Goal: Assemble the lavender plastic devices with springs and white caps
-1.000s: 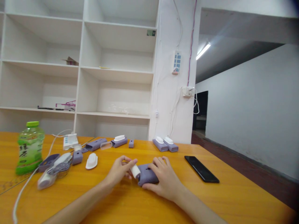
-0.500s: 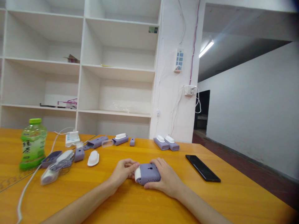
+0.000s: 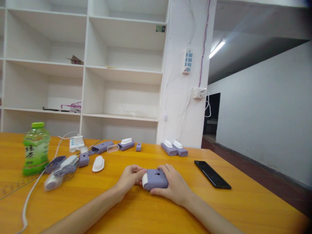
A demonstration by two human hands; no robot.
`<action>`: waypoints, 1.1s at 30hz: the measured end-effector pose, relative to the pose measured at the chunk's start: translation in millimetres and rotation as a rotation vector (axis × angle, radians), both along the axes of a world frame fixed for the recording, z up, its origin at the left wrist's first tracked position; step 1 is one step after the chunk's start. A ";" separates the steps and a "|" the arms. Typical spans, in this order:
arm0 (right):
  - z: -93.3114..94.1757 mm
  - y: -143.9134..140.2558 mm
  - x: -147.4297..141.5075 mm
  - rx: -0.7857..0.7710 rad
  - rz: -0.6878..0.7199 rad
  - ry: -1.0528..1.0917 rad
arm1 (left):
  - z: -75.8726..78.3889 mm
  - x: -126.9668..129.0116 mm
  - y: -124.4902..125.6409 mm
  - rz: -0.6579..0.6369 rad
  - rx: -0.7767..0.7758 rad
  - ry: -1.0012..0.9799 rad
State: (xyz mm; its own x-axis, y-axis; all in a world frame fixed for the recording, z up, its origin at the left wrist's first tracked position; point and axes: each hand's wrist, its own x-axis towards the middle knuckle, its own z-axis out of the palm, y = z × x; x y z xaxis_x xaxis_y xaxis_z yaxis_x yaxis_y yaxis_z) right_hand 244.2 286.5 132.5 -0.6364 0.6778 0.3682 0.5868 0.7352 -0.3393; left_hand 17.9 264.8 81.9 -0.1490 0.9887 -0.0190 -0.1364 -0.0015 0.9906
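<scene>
Purple housing (image 3: 156, 175) sat between the two hands, low over the orange table (image 3: 156, 214), dark cut-out facing up, row of small holes along its near side; contact with the tabletop could not be made out. At its left end a white piece (image 3: 145, 181) showed as a short band, the rest apparently inside: insertion judged well advanced, though whether fully seated could not be told. Left hand (image 3: 131, 178) had thumb and curled fingers closed on that white end; right hand (image 3: 174, 185) was clasped round the opposite end, thumb on the near side. No white cap was on the top of the held housing. Nearest loose part, a white oval cap (image 3: 98, 164), lay apart to the left. Farther back, two capped housings (image 3: 174, 150) stood side by side, and another capped housing (image 3: 126, 146) lay left of a small purple part (image 3: 138, 147); these three looked further along. An uncapped housing (image 3: 102, 148) lay beside a clear frame (image 3: 112, 148), so other units seemed unfinished. Outermost: black phone (image 3: 212, 174) on the right, green bottle (image 3: 36, 151) on the left, white shelving (image 3: 122, 115) behind.
</scene>
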 end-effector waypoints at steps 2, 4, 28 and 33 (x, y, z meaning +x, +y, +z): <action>-1.6 -0.5 -0.4 0.013 -0.010 -0.014 | 1.5 0.4 -1.3 -0.007 0.007 0.017; -2.9 -1.7 -0.4 0.030 -0.028 -0.032 | 5.1 1.9 -4.2 -0.014 0.024 0.047; 14.6 -18.1 8.4 0.326 -0.013 -0.078 | 45.4 35.8 -50.6 0.041 0.475 0.590; 9.9 -15.2 8.4 0.357 0.006 -0.014 | 45.3 36.5 -52.1 0.029 0.500 0.637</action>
